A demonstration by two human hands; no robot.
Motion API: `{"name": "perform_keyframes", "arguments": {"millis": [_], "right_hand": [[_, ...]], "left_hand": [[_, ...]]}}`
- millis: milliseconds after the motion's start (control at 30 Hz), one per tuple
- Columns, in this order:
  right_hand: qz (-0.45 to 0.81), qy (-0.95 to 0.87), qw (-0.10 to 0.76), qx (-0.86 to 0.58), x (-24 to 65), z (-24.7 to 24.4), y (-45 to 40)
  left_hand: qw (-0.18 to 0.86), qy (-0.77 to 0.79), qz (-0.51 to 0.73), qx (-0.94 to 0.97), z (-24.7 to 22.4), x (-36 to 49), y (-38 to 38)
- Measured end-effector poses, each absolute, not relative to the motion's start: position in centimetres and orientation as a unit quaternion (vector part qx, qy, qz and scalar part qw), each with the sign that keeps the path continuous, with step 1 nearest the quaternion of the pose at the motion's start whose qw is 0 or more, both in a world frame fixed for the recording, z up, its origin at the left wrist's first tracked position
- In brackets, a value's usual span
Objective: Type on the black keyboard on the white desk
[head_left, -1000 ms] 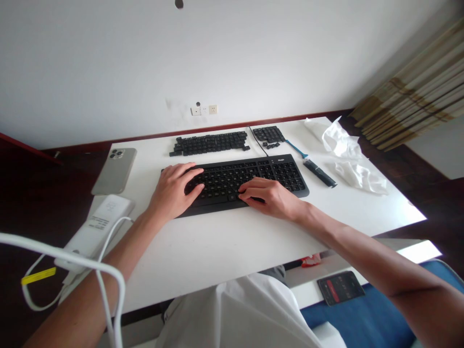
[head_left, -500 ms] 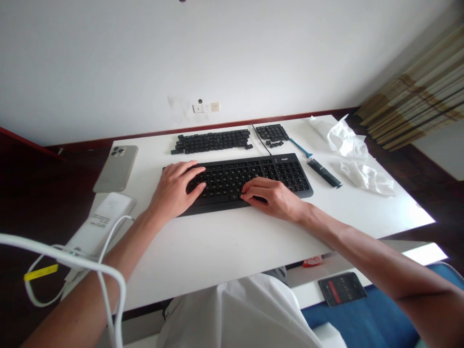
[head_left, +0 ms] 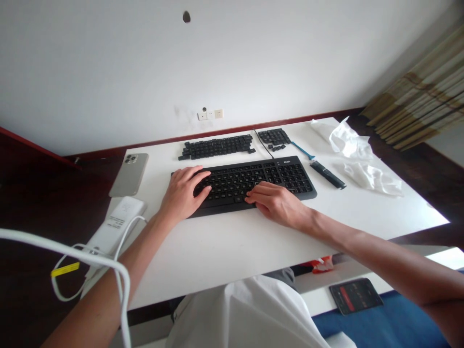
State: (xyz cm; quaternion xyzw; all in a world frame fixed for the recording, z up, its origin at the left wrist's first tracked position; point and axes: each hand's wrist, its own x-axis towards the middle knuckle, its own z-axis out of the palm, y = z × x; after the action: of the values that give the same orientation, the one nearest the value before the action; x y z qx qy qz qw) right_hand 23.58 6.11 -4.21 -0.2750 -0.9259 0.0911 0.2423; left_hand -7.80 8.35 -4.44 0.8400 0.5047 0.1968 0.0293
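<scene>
A black keyboard [head_left: 232, 186] lies on the white desk, with the keycaps off and its bare key sockets showing. My left hand [head_left: 184, 191] rests over its left end, fingers spread and palm low. At the bottom row, right of the middle, my right hand [head_left: 271, 200] has thumb and fingers pinched together. Whatever sits between those fingertips is too small and hidden to make out. Behind the keyboard, the removed black keycaps [head_left: 217, 146] lie in rows. A second block of keycaps [head_left: 274, 136] is to the right of the cable, with several loose ones in front.
A blue-handled tool [head_left: 303, 151] and a dark narrow brush-like piece [head_left: 328, 175] lie right of the keyboard, near crumpled white plastic [head_left: 351, 140]. A phone [head_left: 129, 174] and a white power strip [head_left: 118, 222] with cables occupy the left. Another phone [head_left: 355, 296] lies below the desk edge.
The whole view has shifted, so the desk appears farther right and slightly lower. Against the keyboard, my left hand stays in place; my right hand remains pinched at the bottom row, its fingers slightly closer together.
</scene>
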Motion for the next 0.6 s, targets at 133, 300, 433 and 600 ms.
{"name": "perform_keyframes", "arguments": {"millis": [133,300,433,600], "right_hand": [[0.079,-0.921,0.25,-0.287,23.4,-4.7,6.2],[0.127,-0.902,0.306,-0.277,23.5,-5.7,7.3],[0.219,-0.889,0.302,-0.267,23.9,-5.1,8.4],[0.255,-0.882,0.299,-0.259,24.2,-4.2,9.0]], "left_hand": [[0.024,0.5,0.195,0.844,-4.5,-7.7,8.3],[0.017,0.485,0.208,0.849,-4.7,-8.1,8.7],[-0.012,0.443,0.249,0.861,-3.3,-7.1,8.0],[0.123,0.326,0.303,0.887,-1.1,2.2,1.5]]}}
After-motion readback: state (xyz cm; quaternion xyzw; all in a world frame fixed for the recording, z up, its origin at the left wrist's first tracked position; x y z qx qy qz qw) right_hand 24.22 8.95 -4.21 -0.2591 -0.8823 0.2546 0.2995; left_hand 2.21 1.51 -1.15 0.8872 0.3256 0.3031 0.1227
